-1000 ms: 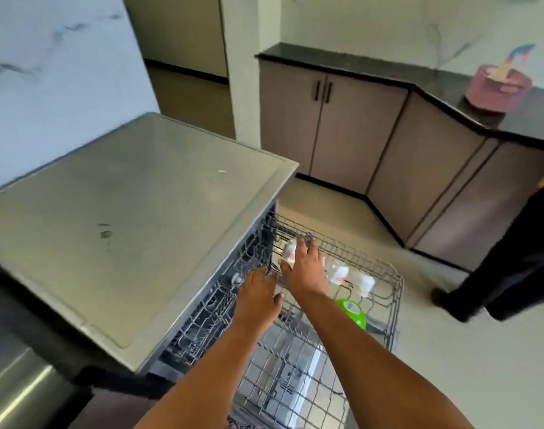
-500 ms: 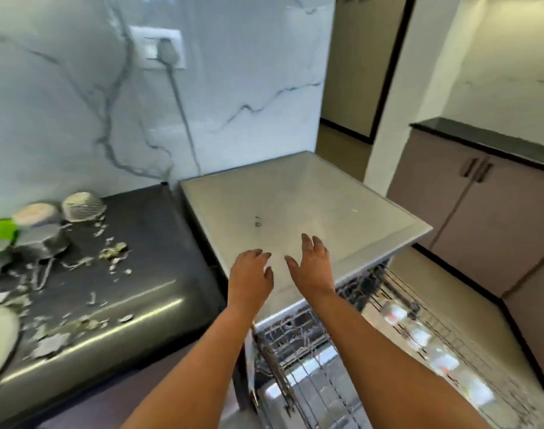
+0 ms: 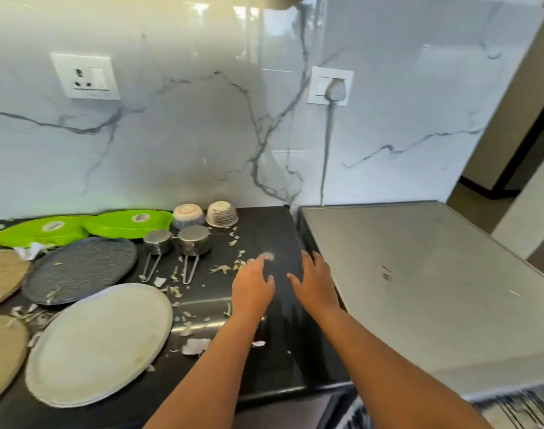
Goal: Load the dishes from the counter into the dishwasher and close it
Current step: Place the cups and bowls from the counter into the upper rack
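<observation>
Both hands hover palm-down over the black counter [image 3: 273,230], fingers loosely spread and holding nothing; the left hand [image 3: 254,286] is nearer the dishes, the right hand [image 3: 315,283] by the dishwasher's steel top [image 3: 419,274]; two steel cups [image 3: 177,241] stand upside down just left of the left hand, their wire handles running toward the person; two bowls [image 3: 205,214] sit upturned behind them against the wall; the grey plate [image 3: 100,343], dark plate [image 3: 81,269] and green trays [image 3: 84,226] lie flat farther left.

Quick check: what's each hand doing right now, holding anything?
Left hand: open, holding nothing, above the counter.
Right hand: open, holding nothing.
</observation>
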